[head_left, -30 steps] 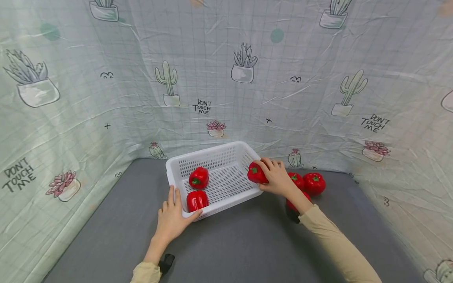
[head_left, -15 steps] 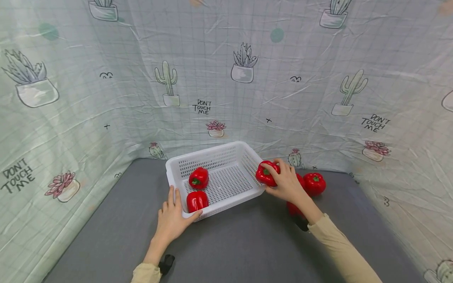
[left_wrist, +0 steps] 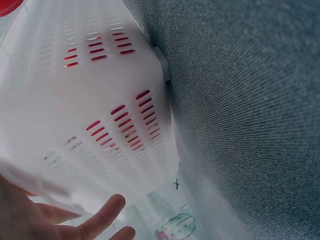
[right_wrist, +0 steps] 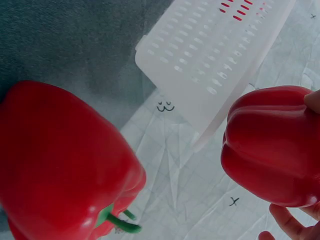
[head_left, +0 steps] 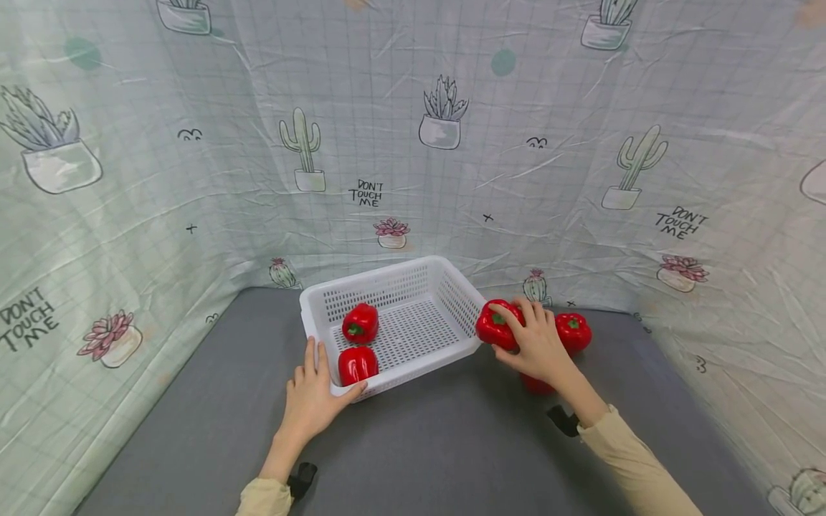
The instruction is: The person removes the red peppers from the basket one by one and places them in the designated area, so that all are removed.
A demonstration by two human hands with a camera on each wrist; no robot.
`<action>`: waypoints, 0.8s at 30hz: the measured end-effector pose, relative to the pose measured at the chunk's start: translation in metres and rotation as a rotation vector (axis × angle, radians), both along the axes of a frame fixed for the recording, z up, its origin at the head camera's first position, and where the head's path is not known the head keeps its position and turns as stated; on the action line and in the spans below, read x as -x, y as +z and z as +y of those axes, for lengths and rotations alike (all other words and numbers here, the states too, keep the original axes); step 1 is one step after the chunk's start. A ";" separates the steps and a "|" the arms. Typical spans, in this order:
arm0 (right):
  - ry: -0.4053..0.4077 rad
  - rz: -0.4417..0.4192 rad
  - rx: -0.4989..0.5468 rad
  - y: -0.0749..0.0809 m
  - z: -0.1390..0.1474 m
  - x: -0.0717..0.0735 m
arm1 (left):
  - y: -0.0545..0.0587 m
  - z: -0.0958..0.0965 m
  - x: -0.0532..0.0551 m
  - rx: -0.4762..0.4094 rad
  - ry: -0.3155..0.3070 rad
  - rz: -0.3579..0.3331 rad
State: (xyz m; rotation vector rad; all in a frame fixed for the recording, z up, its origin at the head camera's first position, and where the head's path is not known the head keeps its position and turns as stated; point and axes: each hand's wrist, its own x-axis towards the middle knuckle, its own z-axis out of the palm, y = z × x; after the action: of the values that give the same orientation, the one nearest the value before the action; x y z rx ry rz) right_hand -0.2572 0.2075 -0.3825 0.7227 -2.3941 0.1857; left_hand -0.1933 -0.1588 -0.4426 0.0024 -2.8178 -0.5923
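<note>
My right hand (head_left: 534, 344) grips a red bell pepper (head_left: 495, 326) just outside the right end of a white perforated plastic basket (head_left: 395, 378). In the right wrist view, that bell pepper (right_wrist: 272, 145) is up off the table, fingertips on its side. My left hand (head_left: 314, 398) rests at the basket's near left corner, thumb along the front rim and straight fingers by the left wall. Two red bell peppers, one farther back (head_left: 361, 323) and one nearer (head_left: 358, 365), lie in the basket's left part. Red shows through its slots in the left wrist view.
Right of the basket, a red bell pepper (head_left: 573, 332) stands on the grey table (head_left: 413, 444), and another (head_left: 538, 385) is partly hidden under my right arm. A large bell pepper (right_wrist: 55, 160) fills the right wrist view's left side. Cactus-print cloth (head_left: 452, 201) surrounds the table.
My right hand has moved right with the bell pepper, from over the basket's right end to just outside its rim. The left hand and basket have stayed put.
</note>
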 end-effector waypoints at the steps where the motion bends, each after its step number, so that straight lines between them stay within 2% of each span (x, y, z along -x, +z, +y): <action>1: 0.000 0.005 0.004 0.000 0.001 -0.002 | 0.000 0.000 0.000 -0.002 0.000 -0.001; 11: -0.023 0.059 0.014 -0.004 0.017 -0.019 | -0.001 -0.001 0.001 -0.007 -0.002 -0.005; 24: -0.073 0.039 0.060 -0.020 0.040 -0.041 | 0.000 0.000 0.001 -0.002 -0.004 -0.009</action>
State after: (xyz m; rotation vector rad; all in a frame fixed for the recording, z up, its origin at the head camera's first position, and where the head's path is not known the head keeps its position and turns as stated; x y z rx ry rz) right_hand -0.2165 0.2479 -0.4026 0.6052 -2.3627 0.2104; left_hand -0.1947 -0.1587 -0.4431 0.0000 -2.8265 -0.5978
